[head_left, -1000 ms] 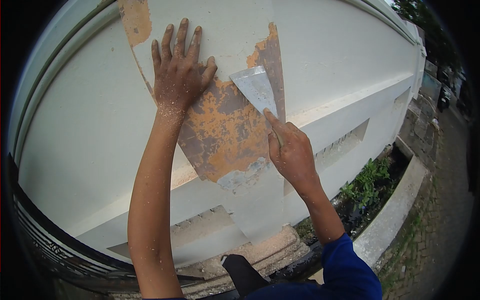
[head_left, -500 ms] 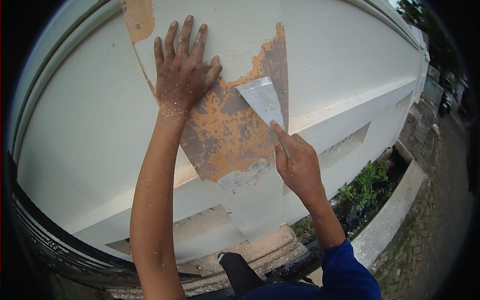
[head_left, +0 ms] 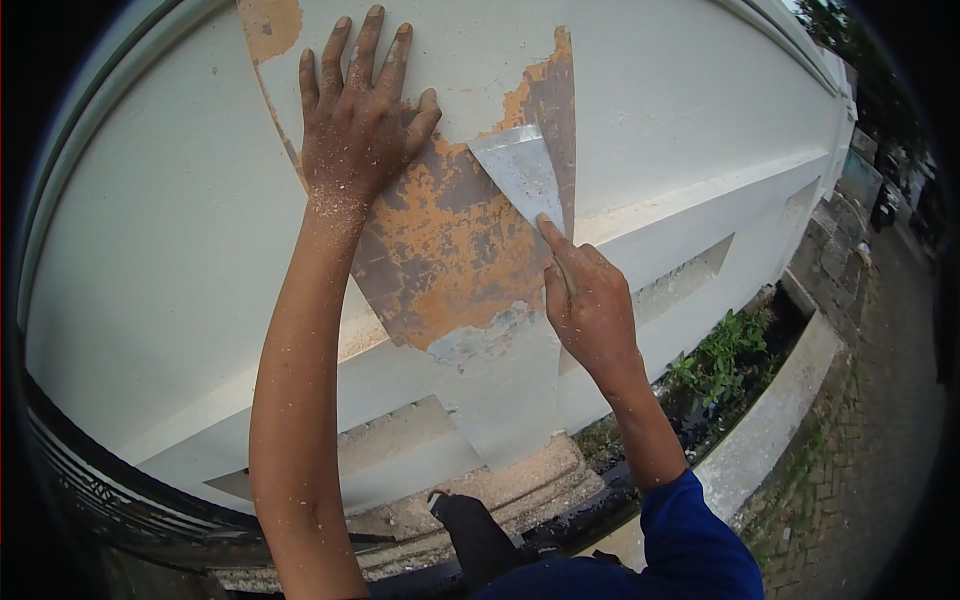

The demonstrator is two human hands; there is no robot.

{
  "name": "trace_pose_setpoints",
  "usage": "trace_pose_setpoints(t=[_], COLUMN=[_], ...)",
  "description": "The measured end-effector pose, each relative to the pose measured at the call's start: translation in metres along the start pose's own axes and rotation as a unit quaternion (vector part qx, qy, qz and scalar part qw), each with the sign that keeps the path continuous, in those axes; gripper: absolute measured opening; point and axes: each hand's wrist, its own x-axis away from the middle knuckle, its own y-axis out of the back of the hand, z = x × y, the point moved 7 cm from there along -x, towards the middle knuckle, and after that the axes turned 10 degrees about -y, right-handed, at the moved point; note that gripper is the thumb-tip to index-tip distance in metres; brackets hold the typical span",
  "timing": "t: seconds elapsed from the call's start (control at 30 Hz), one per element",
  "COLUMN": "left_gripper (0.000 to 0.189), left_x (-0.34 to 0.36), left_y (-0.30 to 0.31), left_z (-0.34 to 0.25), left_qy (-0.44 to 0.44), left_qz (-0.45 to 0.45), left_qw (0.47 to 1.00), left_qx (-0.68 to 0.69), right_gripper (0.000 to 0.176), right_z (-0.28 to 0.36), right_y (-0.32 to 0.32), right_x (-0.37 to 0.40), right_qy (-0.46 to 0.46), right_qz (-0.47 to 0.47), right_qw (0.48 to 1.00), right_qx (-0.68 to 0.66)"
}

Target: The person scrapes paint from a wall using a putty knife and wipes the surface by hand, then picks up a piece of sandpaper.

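Observation:
My right hand point(head_left: 592, 300) grips the handle of a wide metal scraper point(head_left: 520, 170), its index finger stretched along the blade. The blade's broad edge lies on a stripped patch point(head_left: 450, 250) of orange and grey-brown on the wall, close to where the off-white paint begins. Fingers spread, my left hand point(head_left: 362, 130) rests flat on the wall at the patch's upper left. Pale flecks of paint dust cling to its back and wrist.
The off-white wall point(head_left: 680, 120) has a ledge and recessed slots below the patch. Green plants point(head_left: 725, 355) grow in a dark ditch at lower right, beside a concrete curb point(head_left: 775, 425) and a brick-paved path point(head_left: 865, 470). Black metal railing point(head_left: 110, 480) curves along the lower left.
The whole view has shifted slightly, so wall and hands sit a little higher in it. The scraper stays at nearly the same place on the patch. My left hand remains flat.

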Motion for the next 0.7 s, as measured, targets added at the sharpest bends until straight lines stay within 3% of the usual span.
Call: trace_pose_setpoints(t=[0.2, 0.7], left_gripper=[0.068, 0.064], left_x=[-0.003, -0.002], left_y=[0.007, 0.013], left_z=[-0.005, -0.006], left_qy=[-0.005, -0.021], left_qz=[0.052, 0.019], left_qw=[0.998, 0.999], left_qx=[0.021, 0.024], right_gripper=[0.05, 0.052], right_z=[-0.001, -0.009], right_y=[0.002, -0.009], right_x=[0.005, 0.017], right_qy=[0.009, -0.002], right_qz=[0.003, -0.013], right_qw=[1.0, 1.0], right_qx=[0.004, -0.018])
